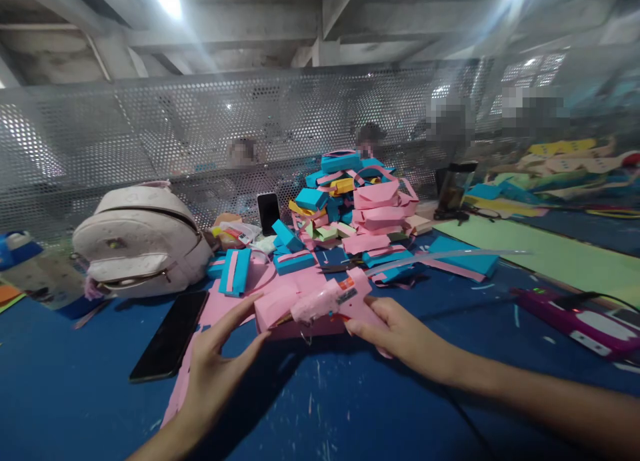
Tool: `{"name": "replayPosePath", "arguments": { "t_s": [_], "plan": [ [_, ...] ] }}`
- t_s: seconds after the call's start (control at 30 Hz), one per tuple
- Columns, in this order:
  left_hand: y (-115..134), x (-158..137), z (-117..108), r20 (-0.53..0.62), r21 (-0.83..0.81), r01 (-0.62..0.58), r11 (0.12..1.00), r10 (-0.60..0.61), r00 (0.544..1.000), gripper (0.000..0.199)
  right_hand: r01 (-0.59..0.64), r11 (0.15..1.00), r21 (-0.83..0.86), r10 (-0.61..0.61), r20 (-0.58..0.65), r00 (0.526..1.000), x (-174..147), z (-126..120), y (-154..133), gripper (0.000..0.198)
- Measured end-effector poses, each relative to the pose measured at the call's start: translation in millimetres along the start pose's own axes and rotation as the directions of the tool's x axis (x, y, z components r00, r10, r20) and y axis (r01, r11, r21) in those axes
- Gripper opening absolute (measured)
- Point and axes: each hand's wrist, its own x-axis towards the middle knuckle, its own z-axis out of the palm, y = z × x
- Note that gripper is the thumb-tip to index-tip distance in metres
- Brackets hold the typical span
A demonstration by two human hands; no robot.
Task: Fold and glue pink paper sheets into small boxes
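Observation:
My right hand (387, 327) is wrapped round the handle of a pink hot glue gun (325, 301), which has a clear glue stick (450, 254) sticking out of its back. The gun's nozzle points left, at the edge of a folded pink piece (277, 304) that looks like paper or foam sheet. That piece is pinched at its left end between the thumb and fingers of my left hand (225, 347). Part of it is hidden behind the gun. Under and behind it lies a flat pink sheet (215, 307).
A pile of blue, pink and yellow folded pieces (340, 207) rises behind my hands. At the left are a black phone (170, 337), a white backpack (143, 241) and a bottle (45, 274). A purple power strip (575, 324) lies right, near a green sheet (540, 254). Perforated metal screen (175, 127) stands behind.

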Motion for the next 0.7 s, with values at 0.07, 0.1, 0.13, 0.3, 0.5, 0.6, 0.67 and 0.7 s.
{"name": "replayPosePath", "arguments": {
  "t_s": [0.07,0.1,0.13,0.3,0.5,0.6,0.67,0.7],
  "plan": [
    [-1.0,-0.2,0.2,-0.007,-0.002,-0.007,1.0,0.007,1.0,0.042,0.0,1.0,-0.001,0.0,-0.004,1.0,-0.9,-1.2,-0.2,0.048],
    [-1.5,-0.2,0.3,-0.012,-0.002,-0.007,1.0,0.007,1.0,0.042,0.002,1.0,-0.002,-0.002,-0.005,1.0,-1.2,-1.8,-0.2,0.047],
    [-1.8,-0.3,0.3,-0.019,0.001,-0.008,1.0,0.008,1.0,0.042,0.005,1.0,-0.002,-0.005,-0.006,1.0,-1.4,-2.4,-0.1,0.047],
    [-2.5,0.3,0.2,-0.029,0.004,-0.024,1.0,0.024,0.999,0.043,0.01,1.0,-0.005,-0.01,-0.009,1.0,-1.9,-5.0,1.8,0.048],
    [-1.6,1.0,-0.1,-0.021,0.029,-0.033,0.999,0.034,0.999,0.044,0.003,1.0,-0.022,-0.004,-0.03,1.0,-3.7,-7.7,5.4,0.047],
    [-0.6,1.1,-0.2,-0.012,0.017,-0.03,0.999,0.03,0.999,0.045,0.003,1.0,-0.022,-0.003,-0.03,1.0,-4.5,-8.8,6.7,0.047],
    [0.0,1.2,-0.4,-0.014,0.017,-0.025,1.0,0.025,1.0,0.045,-0.001,1.0,-0.026,0.0,-0.029,1.0,-4.8,-9.5,7.1,0.047],
    [0.2,1.3,-0.5,-0.016,0.02,-0.023,1.0,0.023,1.0,0.044,-0.001,1.0,-0.029,0.0,-0.03,1.0,-5.0,-9.9,7.2,0.047]
  ]
}}
